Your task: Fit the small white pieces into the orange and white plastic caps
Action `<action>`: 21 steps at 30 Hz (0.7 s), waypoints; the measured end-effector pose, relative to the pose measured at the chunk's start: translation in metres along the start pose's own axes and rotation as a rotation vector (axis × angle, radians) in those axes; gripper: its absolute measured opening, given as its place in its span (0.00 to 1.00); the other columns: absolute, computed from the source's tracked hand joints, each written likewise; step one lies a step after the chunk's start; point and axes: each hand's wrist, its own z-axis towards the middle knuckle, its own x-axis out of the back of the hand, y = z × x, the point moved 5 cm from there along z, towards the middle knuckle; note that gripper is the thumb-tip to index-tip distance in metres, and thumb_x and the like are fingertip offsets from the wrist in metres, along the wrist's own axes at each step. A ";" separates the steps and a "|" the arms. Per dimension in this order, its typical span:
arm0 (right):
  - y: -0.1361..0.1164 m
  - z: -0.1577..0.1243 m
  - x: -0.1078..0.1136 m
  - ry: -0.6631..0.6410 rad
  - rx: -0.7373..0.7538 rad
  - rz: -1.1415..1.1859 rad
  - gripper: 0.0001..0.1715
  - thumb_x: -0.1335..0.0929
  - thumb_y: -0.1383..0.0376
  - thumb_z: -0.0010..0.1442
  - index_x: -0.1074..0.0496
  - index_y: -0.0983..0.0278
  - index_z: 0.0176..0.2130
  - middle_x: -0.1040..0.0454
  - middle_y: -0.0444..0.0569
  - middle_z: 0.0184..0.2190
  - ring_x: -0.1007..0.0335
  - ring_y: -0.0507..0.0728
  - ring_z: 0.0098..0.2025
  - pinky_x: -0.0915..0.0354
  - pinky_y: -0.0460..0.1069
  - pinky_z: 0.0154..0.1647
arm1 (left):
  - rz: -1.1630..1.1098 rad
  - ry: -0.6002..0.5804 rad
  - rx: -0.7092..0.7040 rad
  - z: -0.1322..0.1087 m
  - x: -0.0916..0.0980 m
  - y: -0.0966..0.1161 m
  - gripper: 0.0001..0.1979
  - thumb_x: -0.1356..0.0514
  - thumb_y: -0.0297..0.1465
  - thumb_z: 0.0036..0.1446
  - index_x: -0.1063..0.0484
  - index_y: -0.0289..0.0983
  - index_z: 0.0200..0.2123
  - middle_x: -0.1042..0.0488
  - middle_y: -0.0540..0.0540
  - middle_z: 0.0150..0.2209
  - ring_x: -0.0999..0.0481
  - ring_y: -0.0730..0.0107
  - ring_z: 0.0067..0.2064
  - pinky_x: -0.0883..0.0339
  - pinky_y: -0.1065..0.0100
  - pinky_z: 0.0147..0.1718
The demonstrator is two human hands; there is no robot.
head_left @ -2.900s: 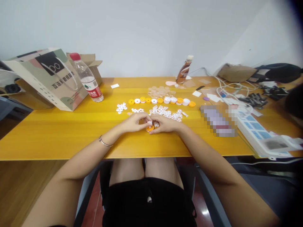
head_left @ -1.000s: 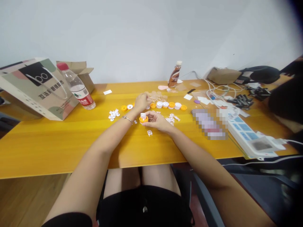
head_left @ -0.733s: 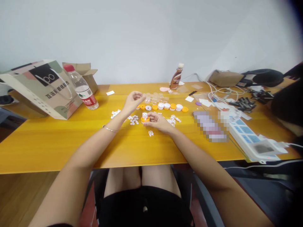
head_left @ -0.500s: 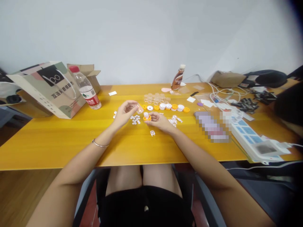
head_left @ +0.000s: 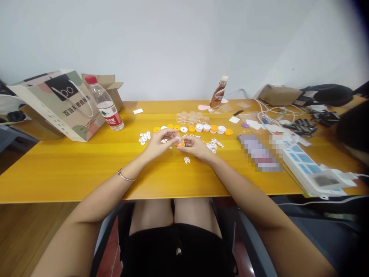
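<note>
Between the fingers of my left hand (head_left: 159, 143) is a small clear plastic cup (head_left: 175, 135). It sits over or against an orange round base (head_left: 180, 143), which my right hand (head_left: 196, 147) grips from the right side. A small white part shows inside, partly hidden by the cup and fingers. Close below my right hand a white cut-out piece (head_left: 187, 159) lies on the table. White discs (head_left: 144, 137) lie to the left of my left hand, and more white cut-out pieces (head_left: 212, 146) lie to the right of my right hand.
Behind my hands runs a row of orange and white round bases (head_left: 206, 128), with clear cups (head_left: 192, 117) beyond. A water bottle (head_left: 107, 109) and paper bag (head_left: 77, 111) stand left. Right are a coffee bottle (head_left: 218, 93), a blurred-out phone-like object (head_left: 261, 154) and a power strip (head_left: 308, 169).
My left hand has moved right and down, bringing the clear cup onto or against the orange base. My right hand has stayed nearly in place with the base. The view has shifted slightly.
</note>
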 end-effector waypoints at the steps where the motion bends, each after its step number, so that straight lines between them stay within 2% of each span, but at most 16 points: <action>1: -0.001 0.000 0.000 0.002 0.008 -0.002 0.19 0.25 0.61 0.43 0.27 0.65 0.36 0.24 0.45 0.33 0.30 0.50 0.33 0.34 0.49 0.42 | 0.002 -0.005 0.001 0.000 -0.001 0.000 0.18 0.36 0.38 0.51 0.27 0.35 0.44 0.24 0.43 0.38 0.24 0.70 0.39 0.30 0.67 0.42; 9: -0.007 -0.002 -0.003 -0.014 0.057 -0.048 0.19 0.27 0.58 0.47 0.26 0.63 0.38 0.25 0.44 0.33 0.32 0.50 0.31 0.35 0.48 0.39 | -0.060 -0.006 0.055 0.000 -0.002 -0.005 0.19 0.35 0.39 0.51 0.27 0.35 0.44 0.23 0.41 0.40 0.24 0.68 0.40 0.30 0.64 0.44; 14: -0.009 -0.003 -0.006 -0.053 0.055 -0.063 0.15 0.28 0.56 0.48 0.26 0.64 0.32 0.28 0.42 0.28 0.34 0.49 0.28 0.37 0.47 0.37 | -0.129 -0.036 0.075 0.001 -0.002 -0.006 0.18 0.35 0.40 0.50 0.26 0.36 0.42 0.23 0.42 0.41 0.24 0.67 0.41 0.31 0.63 0.45; 21: -0.004 -0.006 -0.014 -0.084 0.016 0.093 0.17 0.29 0.53 0.49 0.28 0.65 0.29 0.29 0.43 0.24 0.35 0.49 0.25 0.38 0.46 0.31 | -0.247 -0.102 0.080 -0.002 -0.001 0.006 0.19 0.37 0.42 0.52 0.26 0.37 0.43 0.23 0.42 0.42 0.24 0.66 0.42 0.31 0.63 0.45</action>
